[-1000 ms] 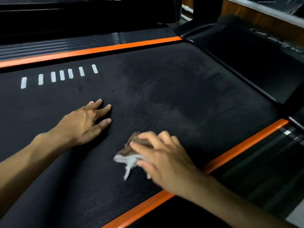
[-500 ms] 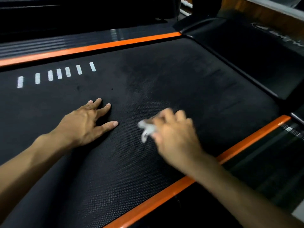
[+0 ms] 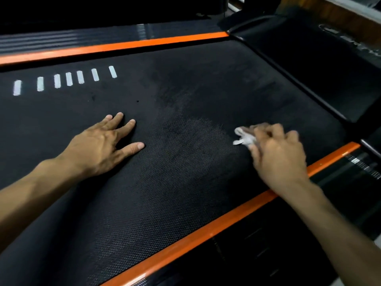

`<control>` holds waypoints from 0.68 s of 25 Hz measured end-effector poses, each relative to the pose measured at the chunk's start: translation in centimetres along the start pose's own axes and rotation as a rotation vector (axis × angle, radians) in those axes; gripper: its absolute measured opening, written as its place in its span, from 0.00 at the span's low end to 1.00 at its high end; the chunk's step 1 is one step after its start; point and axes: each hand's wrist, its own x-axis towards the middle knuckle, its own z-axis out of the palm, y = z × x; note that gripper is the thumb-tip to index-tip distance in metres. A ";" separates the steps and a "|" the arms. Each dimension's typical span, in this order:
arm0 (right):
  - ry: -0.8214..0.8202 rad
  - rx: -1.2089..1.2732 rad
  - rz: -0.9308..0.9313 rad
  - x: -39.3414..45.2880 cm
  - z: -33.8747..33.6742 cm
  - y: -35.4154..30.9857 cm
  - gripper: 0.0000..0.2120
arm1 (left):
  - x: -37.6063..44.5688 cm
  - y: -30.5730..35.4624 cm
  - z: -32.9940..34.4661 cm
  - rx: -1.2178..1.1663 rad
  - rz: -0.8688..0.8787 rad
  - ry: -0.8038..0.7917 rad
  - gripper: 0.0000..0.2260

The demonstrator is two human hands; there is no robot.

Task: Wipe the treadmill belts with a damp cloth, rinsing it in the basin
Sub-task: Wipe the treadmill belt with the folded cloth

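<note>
Left hand: the left hand (image 3: 103, 145) lies flat, palm down, on the black textured treadmill belt (image 3: 165, 203); its fingers are straight and spread, the thumb stretched out to the side, and it holds nothing.
Right hand: the right hand (image 3: 278, 151) is curled over a small crumpled white-and-brown cloth (image 3: 244, 137), fingers bent round it and pressing it down on the belt; the hand is blurred, so the exact grip of each finger cannot be told.
Cloth: only its pale end shows, sticking out past the fingertips toward the left hand; the rest is hidden under the hand. It touches the belt near the belt's right edge, well apart from the left hand.
Belt surface: a duller, greyish patch (image 3: 202, 137) lies between the two hands, just beside the cloth, with darker belt around it.
Belt markings: a row of seven short white bars (image 3: 68, 79) is printed on the belt beyond the left hand, spaced unevenly.
Side rails: a glossy orange strip (image 3: 206, 228) runs along the near edge of the belt, passing under the right forearm; a second orange strip (image 3: 123, 45) runs along the far edge.
Motor cover: a black hood (image 3: 319, 65) sits at the head of the belt, upper right.
Writing: pale lettering (image 3: 350, 40) shows on the hood's far right, too blurred and cut off to read; small white marks (image 3: 362, 165) on the near side rail are likewise unreadable.
</note>
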 end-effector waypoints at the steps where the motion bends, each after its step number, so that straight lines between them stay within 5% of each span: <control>1: 0.033 -0.008 -0.058 -1.6 -0.6 -2.2 0.18 | 0.0 0.1 0.0 0.016 0.004 0.009 0.38; 5: -0.109 0.436 -0.545 -9.6 -4.4 -11.2 0.15 | -0.2 -0.1 0.1 0.054 0.033 0.038 0.37; 8: -0.138 0.604 -0.757 -9.3 -4.9 -11.5 0.15 | 0.2 -1.2 0.1 0.017 0.110 0.077 0.35; 11: 0.085 0.441 -0.591 -2.9 -1.4 -7.2 0.16 | 0.2 -3.6 0.2 -0.012 0.158 0.105 0.36; 14: 0.045 0.174 -0.167 4.9 1.1 -1.3 0.22 | -0.4 -4.6 1.4 0.076 0.057 0.063 0.31; 17: 0.061 0.150 -0.424 3.7 0.1 -4.7 0.27 | 0.0 -4.5 1.3 0.041 0.021 0.070 0.32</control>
